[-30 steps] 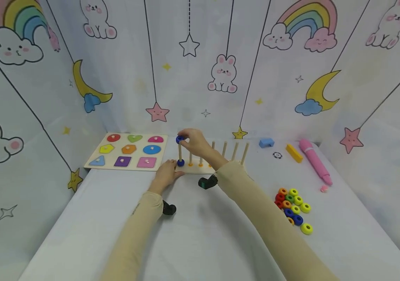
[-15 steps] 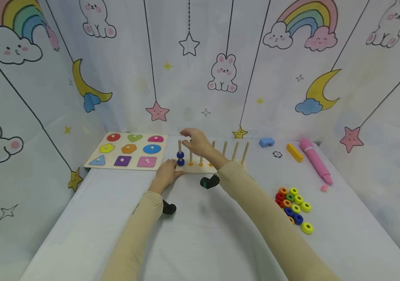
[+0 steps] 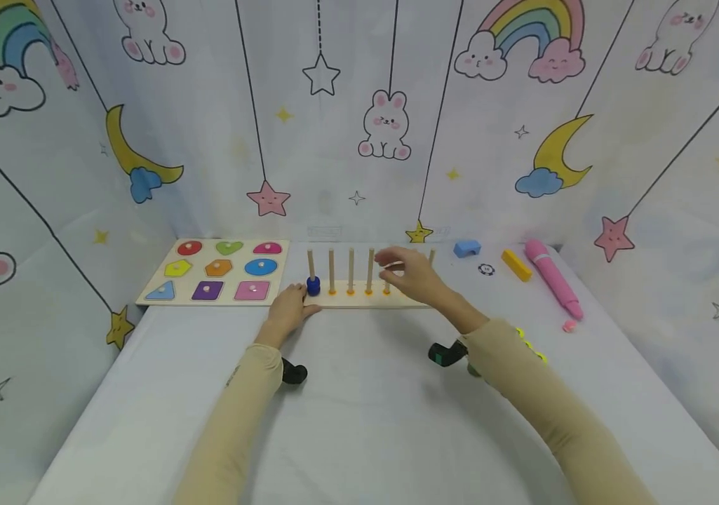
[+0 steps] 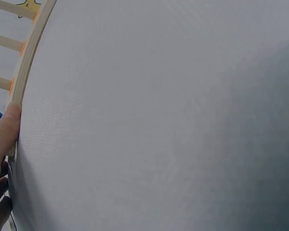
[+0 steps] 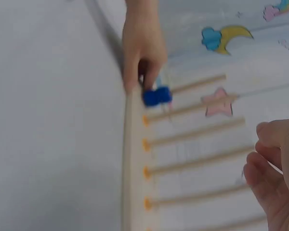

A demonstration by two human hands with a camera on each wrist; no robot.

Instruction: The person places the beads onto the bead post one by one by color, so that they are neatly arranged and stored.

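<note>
A wooden peg board [image 3: 359, 301] with a row of upright pegs stands at the back of the table. Two blue rings [image 3: 313, 286] sit stacked low on its leftmost peg; the right wrist view also shows these blue rings [image 5: 157, 96]. My left hand [image 3: 287, 310] grips the board's left end, its thumb [image 4: 7, 126] against the front edge in the left wrist view. By the pegs toward the right of the board is my right hand [image 3: 414, 273], fingers loosely bent and apart, holding nothing. Behind it, some pegs are partly hidden.
A shape puzzle board [image 3: 238, 271] lies to the left. At the back right are a blue block [image 3: 467, 248], a round black-and-white disc [image 3: 487, 269], a yellow block [image 3: 516, 265] and a pink marker-like stick [image 3: 553, 278]. Loose rings [image 3: 539, 356] are mostly hidden by my right sleeve.
My right hand let go of a blue ring, which dropped down the leftmost peg onto the other one. It then moved right along the pegs. My left hand keeps its grip.
</note>
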